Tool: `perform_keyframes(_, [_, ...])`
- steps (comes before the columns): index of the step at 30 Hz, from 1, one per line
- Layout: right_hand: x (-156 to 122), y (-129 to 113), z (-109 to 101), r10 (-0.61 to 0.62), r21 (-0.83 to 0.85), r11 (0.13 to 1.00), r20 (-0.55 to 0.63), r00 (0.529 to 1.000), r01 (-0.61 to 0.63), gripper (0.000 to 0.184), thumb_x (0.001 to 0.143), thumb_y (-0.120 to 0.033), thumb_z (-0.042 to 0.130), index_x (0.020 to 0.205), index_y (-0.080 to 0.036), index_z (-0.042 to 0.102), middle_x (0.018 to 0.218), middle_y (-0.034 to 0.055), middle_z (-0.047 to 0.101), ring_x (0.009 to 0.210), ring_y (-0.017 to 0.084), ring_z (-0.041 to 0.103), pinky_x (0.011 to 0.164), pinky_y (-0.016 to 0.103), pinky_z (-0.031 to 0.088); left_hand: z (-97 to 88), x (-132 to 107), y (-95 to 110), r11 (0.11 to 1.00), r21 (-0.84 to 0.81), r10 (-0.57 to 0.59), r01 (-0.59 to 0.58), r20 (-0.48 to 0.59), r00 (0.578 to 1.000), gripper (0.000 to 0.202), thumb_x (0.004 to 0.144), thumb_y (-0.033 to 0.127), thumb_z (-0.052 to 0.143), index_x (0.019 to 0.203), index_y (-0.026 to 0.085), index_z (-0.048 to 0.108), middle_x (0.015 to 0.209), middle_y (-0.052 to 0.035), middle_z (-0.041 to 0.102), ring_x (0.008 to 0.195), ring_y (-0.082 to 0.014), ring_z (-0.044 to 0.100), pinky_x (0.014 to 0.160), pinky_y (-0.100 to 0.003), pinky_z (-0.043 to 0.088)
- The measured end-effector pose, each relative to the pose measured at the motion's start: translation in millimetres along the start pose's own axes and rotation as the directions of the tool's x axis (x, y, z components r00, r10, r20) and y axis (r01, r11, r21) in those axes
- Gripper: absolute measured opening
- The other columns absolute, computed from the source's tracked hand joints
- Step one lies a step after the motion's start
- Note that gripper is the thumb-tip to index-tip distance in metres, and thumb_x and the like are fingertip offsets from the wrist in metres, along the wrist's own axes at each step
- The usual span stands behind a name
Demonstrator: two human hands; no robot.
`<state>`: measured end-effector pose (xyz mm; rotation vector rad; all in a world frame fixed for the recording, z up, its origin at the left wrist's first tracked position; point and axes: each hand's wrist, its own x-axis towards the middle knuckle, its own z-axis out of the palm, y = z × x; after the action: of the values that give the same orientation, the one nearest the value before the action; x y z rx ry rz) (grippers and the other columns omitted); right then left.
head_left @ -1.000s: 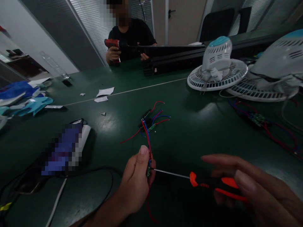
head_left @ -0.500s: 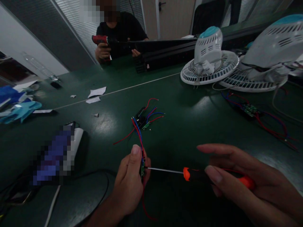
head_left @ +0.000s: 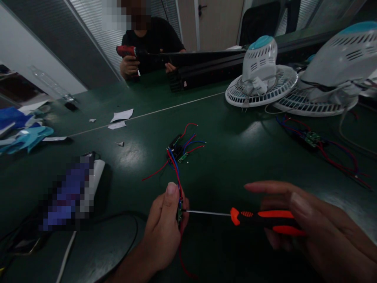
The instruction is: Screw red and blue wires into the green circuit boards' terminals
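Near the front of the green table, my left hand (head_left: 165, 228) pinches a small green circuit board (head_left: 179, 212) on edge, thumb on its left side. Red and blue wires (head_left: 176, 169) run up from the board, and a red wire hangs below it. My right hand (head_left: 306, 220) is closed loosely around the orange and black handle of a screwdriver (head_left: 265, 218), index finger stretched out. The screwdriver lies level, its thin shaft pointing left with the tip at the board's right side. My left fingers partly hide the board, so the tip's exact contact is unclear.
Beyond my left hand lie more small boards with wires (head_left: 176, 151). Another wired board (head_left: 312, 138) is at the right, below white fan parts (head_left: 259, 86). At left are a blurred-out device (head_left: 67, 192) and paper scraps (head_left: 122, 115). Across the table a person holds a red power drill (head_left: 126, 51).
My right thumb has lifted and slid along the screwdriver handle, which has turned and shows more orange. My left hand and the board appear slightly further right and lower.
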<state>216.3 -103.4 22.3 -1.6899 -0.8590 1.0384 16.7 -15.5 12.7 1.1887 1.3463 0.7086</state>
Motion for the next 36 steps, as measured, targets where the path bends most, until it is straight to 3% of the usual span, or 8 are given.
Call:
perform_keyframes(4, [4, -1, 2, -0.013, -0.084, 0.996, 0.055, 0.998, 0.018, 0.040, 0.086, -0.062, 0.054, 0.101, -0.031, 0.073, 0.042, -0.0033, 0.056, 0.041, 0.014, 0.056, 0.038, 0.021, 0.044, -0.8, 0, 0, 1.000, 0.021, -0.001, 0.001, -0.004, 1.000, 0.065, 0.078, 0.080, 0.041, 0.053, 0.021, 0.049, 0.043, 0.0040, 0.044, 0.039, -0.0093, 0.037, 0.040, -0.022, 0.032])
perform_keyframes(6, [3, -4, 4, -0.036, -0.087, 0.995, 0.074, 0.997, 0.042, 0.036, 0.085, -0.060, 0.056, 0.102, -0.031, 0.072, 0.047, -0.0036, 0.059, 0.041, 0.012, 0.055, 0.039, 0.020, 0.043, -0.6, 1, 1, 0.999, 0.030, -0.012, 0.013, -0.017, 1.000, 0.065, 0.077, 0.080, 0.041, 0.053, 0.021, 0.050, 0.044, 0.0040, 0.044, 0.039, -0.0094, 0.036, 0.040, -0.023, 0.031])
perform_keyframes(11, [-5, -11, 9, -0.022, -0.072, 0.997, -0.090, 0.996, 0.016, 0.034, 0.079, -0.059, 0.063, 0.098, -0.033, 0.072, 0.061, -0.0043, 0.064, 0.048, 0.009, 0.055, 0.043, 0.016, 0.043, 0.0, 0, 4, 0.999, 0.038, -0.026, 0.027, -0.016, 1.000, 0.066, 0.071, 0.084, 0.043, 0.050, 0.021, 0.048, 0.042, 0.0046, 0.042, 0.038, -0.0096, 0.034, 0.039, -0.024, 0.029])
perform_keyframes(16, [-4, -8, 9, -0.109, -0.072, 0.991, 0.003, 0.994, 0.109, 0.033, 0.077, -0.056, 0.067, 0.100, -0.032, 0.070, 0.072, -0.0020, 0.072, 0.047, 0.010, 0.055, 0.040, 0.018, 0.043, -1.0, 0, 3, 0.999, 0.041, -0.029, 0.029, -0.018, 0.999, 0.065, 0.074, 0.083, 0.042, 0.052, 0.021, 0.050, 0.044, 0.0043, 0.044, 0.039, -0.0099, 0.035, 0.040, -0.024, 0.030])
perform_keyframes(21, [-5, -8, 13, -0.072, -0.053, 0.996, -0.115, 0.991, 0.067, 0.033, 0.075, -0.056, 0.068, 0.096, -0.031, 0.070, 0.068, -0.0038, 0.063, 0.047, 0.009, 0.051, 0.040, 0.018, 0.039, -1.7, 0, 1, 0.999, 0.034, -0.007, 0.007, 0.008, 1.000, 0.065, 0.079, 0.079, 0.040, 0.052, 0.021, 0.049, 0.042, 0.0041, 0.043, 0.039, -0.0097, 0.035, 0.041, -0.024, 0.030])
perform_keyframes(27, [-5, -10, 5, -0.098, -0.021, 0.995, -0.017, 0.995, 0.097, 0.037, 0.078, -0.058, 0.064, 0.099, -0.029, 0.072, 0.076, 0.0014, 0.069, 0.058, 0.015, 0.065, 0.048, 0.021, 0.053, -1.9, -1, -4, 1.000, -0.020, 0.016, -0.016, -0.005, 1.000, 0.062, 0.082, 0.075, 0.042, 0.053, 0.020, 0.049, 0.044, 0.0043, 0.043, 0.039, -0.0092, 0.034, 0.040, -0.023, 0.030])
perform_keyframes(31, [-5, -15, 4, 0.034, -0.092, 0.995, -0.061, 0.998, -0.039, 0.051, 0.087, -0.066, 0.045, 0.101, -0.026, 0.074, 0.055, 0.0009, 0.064, 0.045, 0.016, 0.059, 0.041, 0.025, 0.049, -2.4, -1, -2, 1.000, -0.013, 0.014, -0.014, 0.013, 1.000, 0.062, 0.081, 0.076, 0.043, 0.055, 0.020, 0.051, 0.044, 0.0045, 0.044, 0.038, -0.0087, 0.034, 0.038, -0.022, 0.030])
perform_keyframes(36, [-3, -13, 6, -0.082, -0.173, 0.981, 0.058, 0.995, 0.091, 0.036, 0.086, -0.058, 0.055, 0.101, -0.029, 0.071, 0.044, -0.0047, 0.057, 0.040, 0.013, 0.054, 0.040, 0.022, 0.045, -1.0, 0, 3, 0.999, 0.032, -0.003, 0.003, -0.002, 1.000, 0.066, 0.076, 0.082, 0.041, 0.051, 0.021, 0.049, 0.042, 0.0037, 0.043, 0.038, -0.0093, 0.035, 0.038, -0.023, 0.030])
